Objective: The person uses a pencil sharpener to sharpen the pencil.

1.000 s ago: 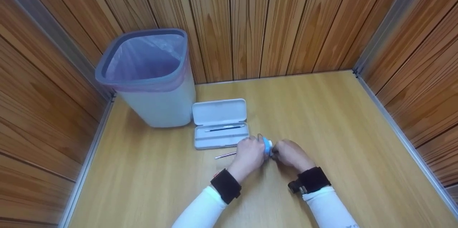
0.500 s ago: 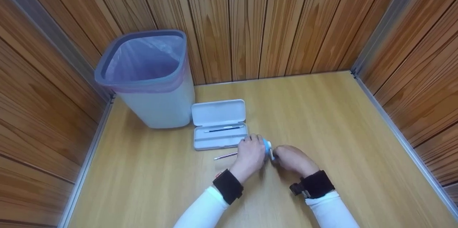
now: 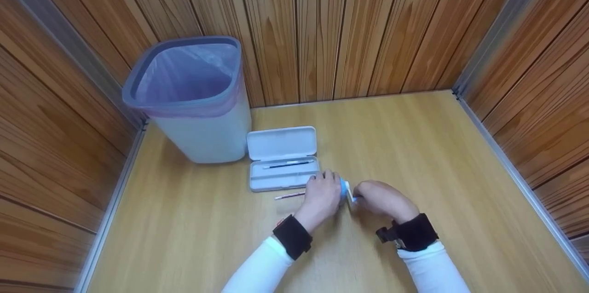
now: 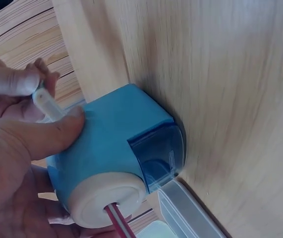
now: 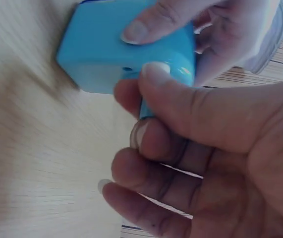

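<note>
The left grip (image 3: 322, 196) wraps a blue boxy plastic sharpener (image 4: 116, 129), the right grip (image 3: 383, 199) pinches its blue handle (image 5: 145, 110), well off the right edge of the yellow wooden bench (image 3: 441, 155).

On my head feed, the right hand (image 3: 385, 198) has drawn slightly rightward from the pencil sharpener (image 4: 109, 131). The crank handle (image 4: 48, 104) it pinches, mostly hidden a second ago, now shows slanting between them. I also see the pencil's (image 3: 290, 195) free end shifted slightly nearer the pencil case (image 3: 281, 143).
</note>
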Motion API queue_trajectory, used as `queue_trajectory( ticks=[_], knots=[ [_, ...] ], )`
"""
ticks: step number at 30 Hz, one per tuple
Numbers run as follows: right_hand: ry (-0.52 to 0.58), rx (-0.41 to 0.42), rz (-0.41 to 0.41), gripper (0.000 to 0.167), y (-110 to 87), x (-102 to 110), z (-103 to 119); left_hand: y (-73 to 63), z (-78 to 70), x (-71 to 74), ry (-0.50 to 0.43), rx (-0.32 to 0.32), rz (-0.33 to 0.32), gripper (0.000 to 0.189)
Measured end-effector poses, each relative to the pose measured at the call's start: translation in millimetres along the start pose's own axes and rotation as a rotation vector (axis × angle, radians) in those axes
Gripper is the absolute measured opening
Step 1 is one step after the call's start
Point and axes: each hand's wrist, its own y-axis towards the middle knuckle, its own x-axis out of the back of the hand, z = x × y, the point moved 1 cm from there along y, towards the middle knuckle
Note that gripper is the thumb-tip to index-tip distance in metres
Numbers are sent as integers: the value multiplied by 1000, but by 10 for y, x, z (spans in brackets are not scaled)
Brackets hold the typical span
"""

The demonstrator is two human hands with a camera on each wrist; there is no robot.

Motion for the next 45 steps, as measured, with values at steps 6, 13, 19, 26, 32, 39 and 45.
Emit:
queue_trajectory(
  ticks=[6,13,19,26,32,39,45],
  knots=[
    [15,124,-59,8,4,78,-26,-11,34,-11,32,-41,-30,29],
    [61,51,-47,10,18,136,-31,-38,44,-22,10,-87,-4,37],
    [64,13,-83,12,64,218,-23,-46,55,-35,1,-116,-24,39],
    [63,8,-100,16,154,255,-81,-44,57,-47,-58,-121,21,46],
    [69,-5,-99,20,248,280,-115,-27,80,-49,-52,-127,11,48],
    [107,-4,-100,21,302,275,-168,-29,93,-35,24,-158,-115,33],
    [151,-80,-79,25,346,244,-222,-29,84,-37,19,-175,-115,31]
  ],
)
